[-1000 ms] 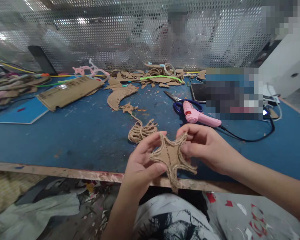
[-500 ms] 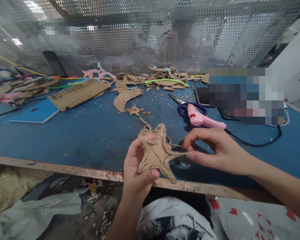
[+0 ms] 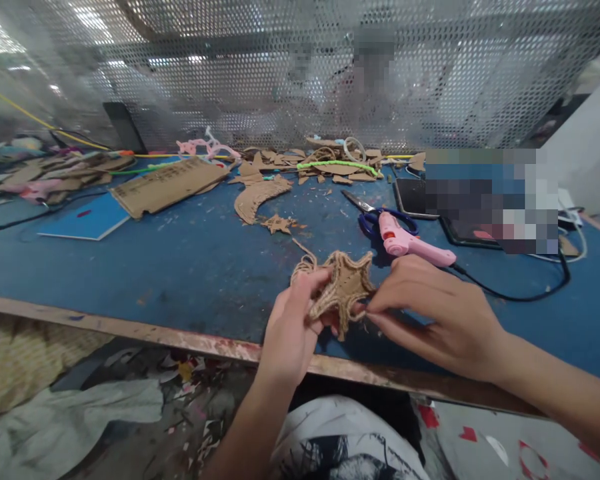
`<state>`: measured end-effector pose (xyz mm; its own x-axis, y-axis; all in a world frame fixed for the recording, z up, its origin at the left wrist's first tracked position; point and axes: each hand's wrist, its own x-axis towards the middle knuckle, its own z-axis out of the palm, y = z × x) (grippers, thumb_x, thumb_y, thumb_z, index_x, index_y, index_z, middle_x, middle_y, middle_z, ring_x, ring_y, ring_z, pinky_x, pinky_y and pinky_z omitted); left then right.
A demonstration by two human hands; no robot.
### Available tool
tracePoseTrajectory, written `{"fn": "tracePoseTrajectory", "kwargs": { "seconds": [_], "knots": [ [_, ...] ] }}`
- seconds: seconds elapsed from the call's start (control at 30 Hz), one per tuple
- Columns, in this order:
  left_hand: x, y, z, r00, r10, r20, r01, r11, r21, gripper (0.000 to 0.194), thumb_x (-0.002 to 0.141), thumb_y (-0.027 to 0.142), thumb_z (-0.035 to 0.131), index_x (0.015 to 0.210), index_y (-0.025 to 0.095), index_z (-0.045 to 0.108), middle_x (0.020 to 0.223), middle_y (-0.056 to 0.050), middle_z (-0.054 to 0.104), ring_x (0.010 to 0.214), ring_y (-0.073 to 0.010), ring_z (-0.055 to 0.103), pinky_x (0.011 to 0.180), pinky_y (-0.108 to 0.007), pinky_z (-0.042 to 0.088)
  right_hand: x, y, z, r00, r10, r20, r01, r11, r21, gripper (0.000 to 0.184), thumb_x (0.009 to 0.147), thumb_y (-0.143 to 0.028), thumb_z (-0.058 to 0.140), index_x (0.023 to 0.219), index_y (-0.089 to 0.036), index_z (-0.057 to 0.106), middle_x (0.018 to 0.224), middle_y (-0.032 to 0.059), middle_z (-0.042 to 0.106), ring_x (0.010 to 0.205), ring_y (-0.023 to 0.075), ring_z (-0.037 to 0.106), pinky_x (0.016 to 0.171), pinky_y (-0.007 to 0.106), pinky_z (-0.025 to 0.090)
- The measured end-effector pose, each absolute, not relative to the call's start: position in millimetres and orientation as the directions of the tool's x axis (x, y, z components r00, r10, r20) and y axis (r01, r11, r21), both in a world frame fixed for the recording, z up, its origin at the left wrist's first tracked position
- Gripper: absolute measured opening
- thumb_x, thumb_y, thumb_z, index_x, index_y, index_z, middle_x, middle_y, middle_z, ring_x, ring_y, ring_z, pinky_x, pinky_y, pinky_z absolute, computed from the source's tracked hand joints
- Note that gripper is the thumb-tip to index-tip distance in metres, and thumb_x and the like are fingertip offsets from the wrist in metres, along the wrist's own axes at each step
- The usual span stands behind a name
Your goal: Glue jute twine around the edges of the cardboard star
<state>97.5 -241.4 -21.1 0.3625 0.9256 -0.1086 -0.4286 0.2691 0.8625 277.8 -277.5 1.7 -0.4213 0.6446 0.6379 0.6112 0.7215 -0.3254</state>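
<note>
A cardboard star (image 3: 347, 285) edged with jute twine is held just above the near edge of the blue table (image 3: 180, 260). My left hand (image 3: 293, 327) grips its left side, fingers closed around an arm of the star. My right hand (image 3: 430, 310) pinches the star's lower right arm or the twine there between thumb and fingers. A loose bundle of twine (image 3: 304, 265) lies on the table right behind my left fingers.
A pink glue gun (image 3: 413, 243) with black cord and blue-handled scissors (image 3: 375, 212) lie behind my right hand. Further back are a cardboard crescent (image 3: 257, 195), a small star (image 3: 279, 224), cardboard scraps, a flat cardboard sheet (image 3: 167, 185), a tablet (image 3: 413, 197) and a perforated metal screen.
The star has turned and tilted in my hands and sits higher over the table. My right hand has closed in from a loose reach to a pinch on the star's lower right.
</note>
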Motion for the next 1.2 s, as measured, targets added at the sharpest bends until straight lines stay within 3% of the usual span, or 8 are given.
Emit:
{"fn": "tracePoseTrajectory", "kwargs": {
  "seconds": [0.2,0.37,0.5,0.73,0.83,0.93,1.07,1.2],
  "knots": [
    [88.3,-247.9,-27.3,0.480,0.875,0.058,-0.442,0.184,0.878,0.036,0.074,0.040,0.069,0.096,0.012,0.074,0.099,-0.014,0.069,0.074,-0.0182,0.059,0.066,-0.029,0.049,275.8,-274.8,0.1,-0.347,0.596,0.724,0.706,0.675,-0.216,0.013,0.082,-0.007,0.061,0.084,-0.020,0.058,0.071,0.0014,0.067,0.068,0.0143,0.056,0.067,0.030,0.045],
    [92.7,-252.2,-33.1,0.490,0.870,0.053,-0.295,0.108,0.949,0.043,0.073,0.017,0.073,0.115,0.018,0.064,0.112,-0.010,0.065,0.090,-0.0159,0.062,0.080,-0.025,0.050,275.1,-273.3,-2.1,-0.331,0.560,0.759,0.719,0.671,-0.182,0.016,0.078,-0.005,0.063,0.084,-0.020,0.058,0.071,0.0019,0.068,0.066,0.0149,0.057,0.066,0.032,0.046],
    [98.2,-249.5,-31.7,0.386,0.921,0.055,-0.305,0.071,0.950,0.048,0.078,0.019,0.071,0.122,0.021,0.051,0.097,-0.006,0.071,0.081,-0.0129,0.067,0.070,-0.020,0.053,275.3,-273.0,-4.6,-0.323,0.537,0.779,0.741,0.656,-0.145,0.017,0.077,-0.006,0.065,0.083,-0.021,0.058,0.070,0.0012,0.066,0.065,0.0145,0.057,0.065,0.032,0.046],
    [90.8,-243.0,-30.1,0.071,0.990,0.123,-0.274,-0.099,0.957,0.021,0.075,0.025,0.074,0.089,0.015,0.062,0.064,-0.001,0.071,0.050,-0.0076,0.061,0.050,-0.014,0.049,281.7,-275.2,-0.3,-0.385,0.458,0.801,0.689,0.720,-0.081,0.019,0.079,-0.018,0.066,0.095,-0.023,0.058,0.085,0.0059,0.069,0.077,0.0186,0.062,0.069,0.035,0.051],
    [84.2,-238.1,-26.2,-0.146,0.957,0.250,-0.224,-0.278,0.934,0.020,0.072,0.024,0.076,0.087,0.015,0.067,0.062,0.001,0.069,0.051,-0.0082,0.063,0.050,-0.014,0.051,301.1,-262.0,3.0,-0.231,0.462,0.856,0.804,0.586,-0.100,0.016,0.080,-0.018,0.062,0.094,-0.025,0.057,0.085,0.0062,0.067,0.079,0.0211,0.062,0.070,0.037,0.051],
    [76.2,-225.8,-14.6,-0.227,0.933,0.278,-0.216,-0.327,0.920,0.019,0.071,0.023,0.076,0.087,0.016,0.069,0.061,0.002,0.068,0.052,-0.0089,0.064,0.050,-0.015,0.052,328.1,-241.4,-2.0,-0.124,0.689,0.714,0.926,0.339,-0.167,0.013,0.079,-0.019,0.057,0.092,-0.022,0.058,0.088,0.0095,0.065,0.085,0.0256,0.060,0.076,0.041,0.049],
    [60.0,-194.6,10.4,-0.034,0.979,0.199,-0.269,-0.201,0.942,0.019,0.069,0.021,0.077,0.086,0.016,0.069,0.062,0.001,0.067,0.057,-0.0090,0.065,0.050,-0.012,0.051,350.6,-223.5,-18.6,-0.116,0.900,0.420,0.978,0.179,-0.112,0.032,0.072,-0.022,0.056,0.102,-0.014,0.059,0.108,0.0152,0.062,0.101,0.0315,0.056,0.089,0.044,0.045],
    [44.2,-169.8,23.9,0.354,0.929,-0.105,-0.179,0.177,0.968,0.025,0.070,0.018,0.077,0.093,0.015,0.068,0.063,0.001,0.064,0.052,-0.0082,0.060,0.048,-0.015,0.052,349.8,-219.2,-29.9,-0.125,0.945,0.301,0.991,0.133,-0.008,0.037,0.071,-0.025,0.055,0.104,-0.009,0.060,0.112,0.0177,0.061,0.104,0.0326,0.054,0.091,0.043,0.043]
  ]
}}
